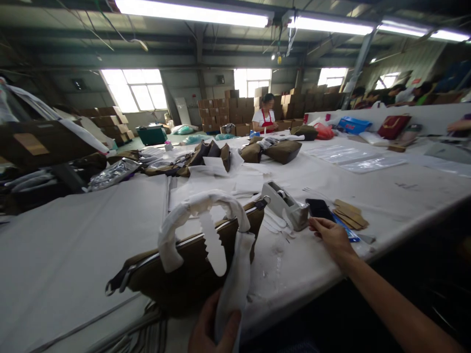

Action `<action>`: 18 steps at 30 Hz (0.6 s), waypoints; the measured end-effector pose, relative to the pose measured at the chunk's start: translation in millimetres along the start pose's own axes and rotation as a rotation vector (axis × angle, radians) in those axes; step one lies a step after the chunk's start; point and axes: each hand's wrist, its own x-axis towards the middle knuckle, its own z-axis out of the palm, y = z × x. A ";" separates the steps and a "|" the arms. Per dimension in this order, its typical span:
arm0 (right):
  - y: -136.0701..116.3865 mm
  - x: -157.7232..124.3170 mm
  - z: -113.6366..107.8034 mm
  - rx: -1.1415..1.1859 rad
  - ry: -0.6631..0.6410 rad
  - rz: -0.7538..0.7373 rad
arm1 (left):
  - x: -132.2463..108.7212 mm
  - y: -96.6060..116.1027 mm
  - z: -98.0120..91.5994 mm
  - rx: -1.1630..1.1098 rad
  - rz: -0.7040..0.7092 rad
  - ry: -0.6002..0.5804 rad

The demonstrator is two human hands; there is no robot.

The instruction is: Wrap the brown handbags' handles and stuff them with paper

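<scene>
A dark olive handbag (191,269) with a silver zip stands on the table in front of me. White wrapping covers its handles; one handle arches above the zip. A white card strip with a notched edge (213,245) hangs against the bag's near side. My left hand (215,326) is closed around the lower part of the near wrapped handle (237,274). At the front end of a grey tape dispenser (285,206), my right hand (333,240) has thumb and forefinger pinched together. Whatever lies between those fingertips is too small to make out.
Beside the dispenser lie a black phone (319,209), brown paper pieces (349,214) and a blue-edged packet (348,229). More olive bags (283,151) and white papers are farther back. Clear plastic sheets (356,157) lie at right. A person in a red apron (265,120) is beyond the table.
</scene>
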 end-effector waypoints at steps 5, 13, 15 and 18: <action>-18.3 -98.1 15.5 -0.057 -0.334 -0.033 | -4.4 4.1 0.6 -0.010 -0.043 -0.037; -48.5 -210.2 72.2 -0.047 -0.882 -0.084 | -6.2 5.8 -4.7 0.046 0.012 -0.207; -44.7 -212.3 82.2 -0.099 -0.850 -0.111 | -7.5 6.5 -5.7 0.079 0.036 -0.193; -39.5 -210.4 89.3 -0.207 -0.820 -0.158 | -11.4 8.8 -4.7 0.089 0.061 -0.134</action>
